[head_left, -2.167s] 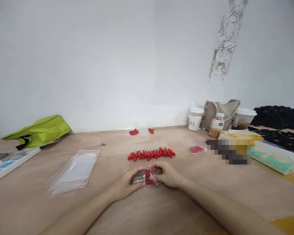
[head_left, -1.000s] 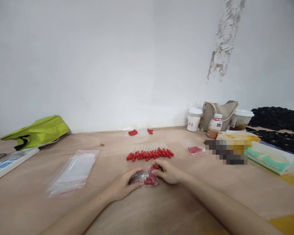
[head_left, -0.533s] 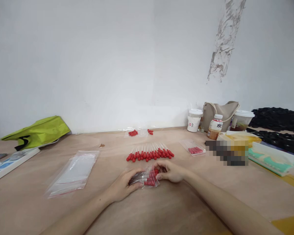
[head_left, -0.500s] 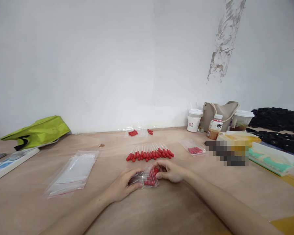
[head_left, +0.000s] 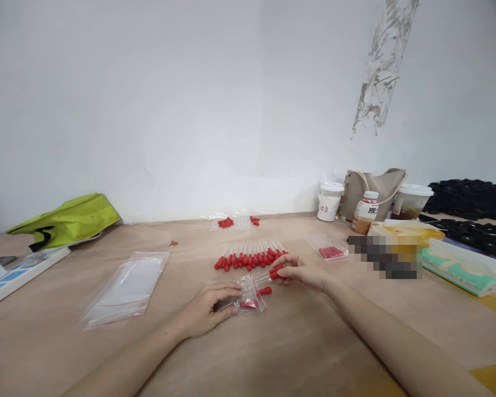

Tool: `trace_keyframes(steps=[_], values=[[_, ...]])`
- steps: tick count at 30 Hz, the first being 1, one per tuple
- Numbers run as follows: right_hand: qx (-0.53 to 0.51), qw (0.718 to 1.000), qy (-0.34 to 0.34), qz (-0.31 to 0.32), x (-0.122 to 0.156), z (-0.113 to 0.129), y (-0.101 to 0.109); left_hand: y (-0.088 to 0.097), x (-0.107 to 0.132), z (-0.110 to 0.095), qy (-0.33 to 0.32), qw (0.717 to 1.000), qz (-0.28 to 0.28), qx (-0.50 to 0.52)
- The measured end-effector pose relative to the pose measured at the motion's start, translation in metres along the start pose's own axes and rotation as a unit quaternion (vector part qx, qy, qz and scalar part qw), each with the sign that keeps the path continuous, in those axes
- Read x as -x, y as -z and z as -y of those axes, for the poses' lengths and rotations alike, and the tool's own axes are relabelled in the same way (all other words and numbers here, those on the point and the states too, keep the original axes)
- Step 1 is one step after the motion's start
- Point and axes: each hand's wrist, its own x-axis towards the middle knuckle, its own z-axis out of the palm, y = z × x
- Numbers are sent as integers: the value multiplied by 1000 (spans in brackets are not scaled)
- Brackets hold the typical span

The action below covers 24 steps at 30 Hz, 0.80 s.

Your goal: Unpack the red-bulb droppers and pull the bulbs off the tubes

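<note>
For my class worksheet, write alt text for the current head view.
The left hand holds a clear plastic bag while the right hand grips red-ended tubes at its mouth; a row of similar tubes lies beyond.

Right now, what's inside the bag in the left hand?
One red bulb shows inside the bag; a second bulb pokes past its opening. The left hand partly covers the bag, hiding any contents there.

Bag's (head_left: 247,286) clear, kinda crinkly plastic with a red stripe at the mouth, which faces right. Couple of droppers (head_left: 275,272) angle up there, glass-clear tubes at the opening, red bulbs outside. Another bulb (head_left: 265,290) pokes out lower down, and one more bulb (head_left: 248,304) lies inside, pretty much flat.
</note>
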Motion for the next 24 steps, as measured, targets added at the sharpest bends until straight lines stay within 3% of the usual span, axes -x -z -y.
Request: trace_keyframes(steps=[6, 10, 13, 16, 20, 24], values=[[-37, 993, 46, -98, 9, 21, 48, 0, 0, -1, 7, 1000, -2, 17], [-33, 982, 86, -165, 6, 27, 59, 2, -1, -2, 39, 998, -34, 37], [48, 967, 169, -187, -6, 25, 42, 6, -4, 6, 84, 988, -130, 26], [212, 918, 264, -209, -24, 22, 13, 13, -12, 22, 108, 972, -207, -12], [405, 833, 329, -182, -48, 18, -20, 16, -30, 39, 106, 973, -202, -42], [514, 776, 337, -141, -70, 15, -38, 12, -43, 48, 114, 972, -202, -29]])
